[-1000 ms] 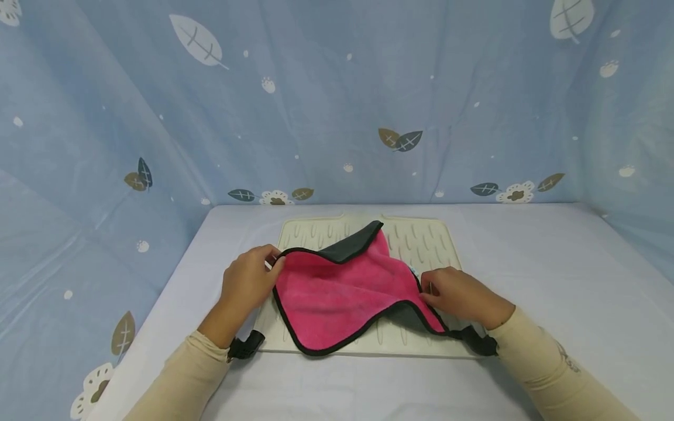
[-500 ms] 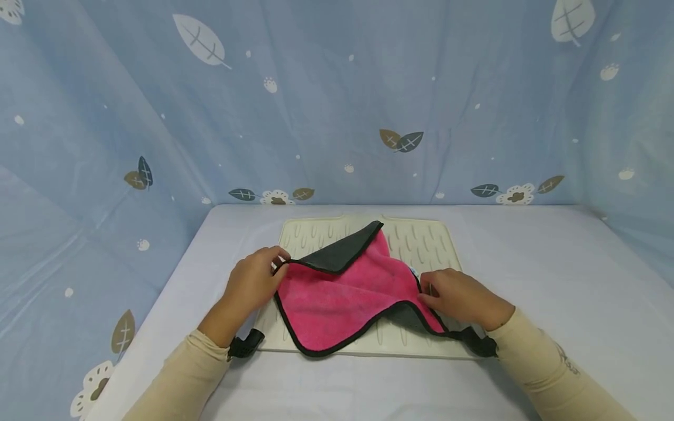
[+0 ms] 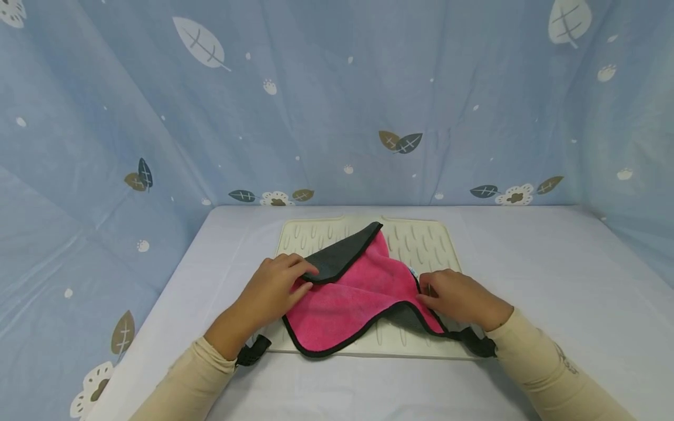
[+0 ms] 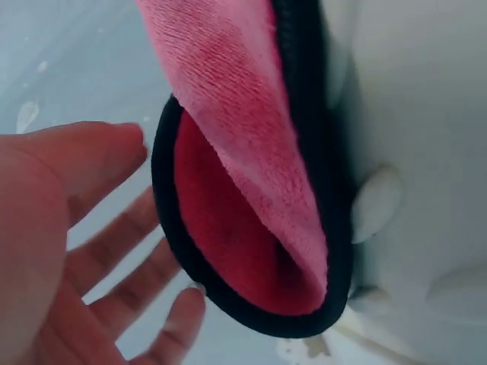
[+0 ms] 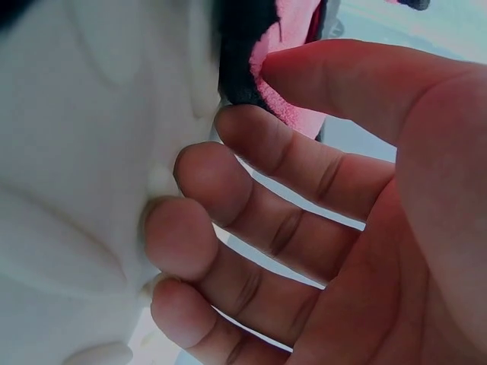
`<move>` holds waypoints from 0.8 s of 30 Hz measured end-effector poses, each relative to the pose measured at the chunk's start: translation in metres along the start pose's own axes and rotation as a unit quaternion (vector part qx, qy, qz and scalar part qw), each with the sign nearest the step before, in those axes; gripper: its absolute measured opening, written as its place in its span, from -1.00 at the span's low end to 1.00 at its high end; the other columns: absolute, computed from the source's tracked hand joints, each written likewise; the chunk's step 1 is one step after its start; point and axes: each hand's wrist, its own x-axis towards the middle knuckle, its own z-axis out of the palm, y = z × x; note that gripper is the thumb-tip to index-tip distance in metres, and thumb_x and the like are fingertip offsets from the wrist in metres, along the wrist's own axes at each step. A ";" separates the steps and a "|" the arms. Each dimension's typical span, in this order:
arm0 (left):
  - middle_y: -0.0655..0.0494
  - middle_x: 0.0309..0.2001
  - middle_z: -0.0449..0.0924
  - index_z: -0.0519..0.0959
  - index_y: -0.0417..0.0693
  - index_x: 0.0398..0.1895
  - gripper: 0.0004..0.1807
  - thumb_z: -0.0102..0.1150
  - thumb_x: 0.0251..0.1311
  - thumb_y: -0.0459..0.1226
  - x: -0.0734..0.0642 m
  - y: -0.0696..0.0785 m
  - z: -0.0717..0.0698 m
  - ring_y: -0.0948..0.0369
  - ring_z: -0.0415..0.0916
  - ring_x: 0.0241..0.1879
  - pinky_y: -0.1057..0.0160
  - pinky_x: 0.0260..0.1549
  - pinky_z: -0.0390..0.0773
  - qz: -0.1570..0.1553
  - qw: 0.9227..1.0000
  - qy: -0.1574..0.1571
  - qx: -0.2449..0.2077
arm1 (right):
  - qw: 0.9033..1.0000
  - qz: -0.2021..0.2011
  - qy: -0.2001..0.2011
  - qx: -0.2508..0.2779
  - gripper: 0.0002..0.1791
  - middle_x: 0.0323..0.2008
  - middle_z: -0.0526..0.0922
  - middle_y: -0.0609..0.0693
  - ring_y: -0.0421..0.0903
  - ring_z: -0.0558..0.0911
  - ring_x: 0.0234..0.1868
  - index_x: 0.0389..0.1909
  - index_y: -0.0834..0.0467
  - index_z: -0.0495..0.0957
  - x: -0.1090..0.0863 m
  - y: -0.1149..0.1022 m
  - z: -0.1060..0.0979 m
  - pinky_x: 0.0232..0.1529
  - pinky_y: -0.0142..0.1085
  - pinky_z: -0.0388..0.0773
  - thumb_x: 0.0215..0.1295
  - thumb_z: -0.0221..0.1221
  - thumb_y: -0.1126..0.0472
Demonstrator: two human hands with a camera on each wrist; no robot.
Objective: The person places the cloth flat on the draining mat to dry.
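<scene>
A pink cleaning cloth (image 3: 342,310) with a grey back and black edging lies rumpled on a cream ribbed mat (image 3: 421,245). Its back left part is folded over, showing the grey side (image 3: 339,254). My left hand (image 3: 274,289) is at that folded edge with fingers extended. In the left wrist view the fingers (image 4: 122,236) are spread apart beside the looped pink fold (image 4: 243,160). At the cloth's right edge, my right hand (image 3: 463,297) pinches the border between thumb and forefinger. The right wrist view has the other fingers (image 5: 183,236) curled against the mat.
A white sheet (image 3: 537,263) covers the table under and around the mat. Behind and to the left hangs a blue leaf-patterned curtain (image 3: 316,105). Black straps (image 3: 254,351) sit at both wrists, below the beige sleeves (image 3: 184,380).
My left hand has moved right, folding the cloth's back left edge inward, and its fingers have loosened from the border. My right hand stays at the right edge.
</scene>
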 end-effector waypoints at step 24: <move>0.25 -0.47 0.57 0.73 0.09 -0.41 -0.87 0.52 -0.02 -0.27 -0.004 -0.007 0.006 0.25 0.51 -0.40 0.17 -0.37 0.46 -0.044 0.997 -0.041 0.046 | 0.998 -0.044 -0.031 0.013 -0.77 -0.69 0.37 -0.26 -0.35 0.37 -0.60 -0.54 -0.01 0.46 -0.002 0.000 -0.001 -0.51 -0.44 0.37 0.24 0.29 0.25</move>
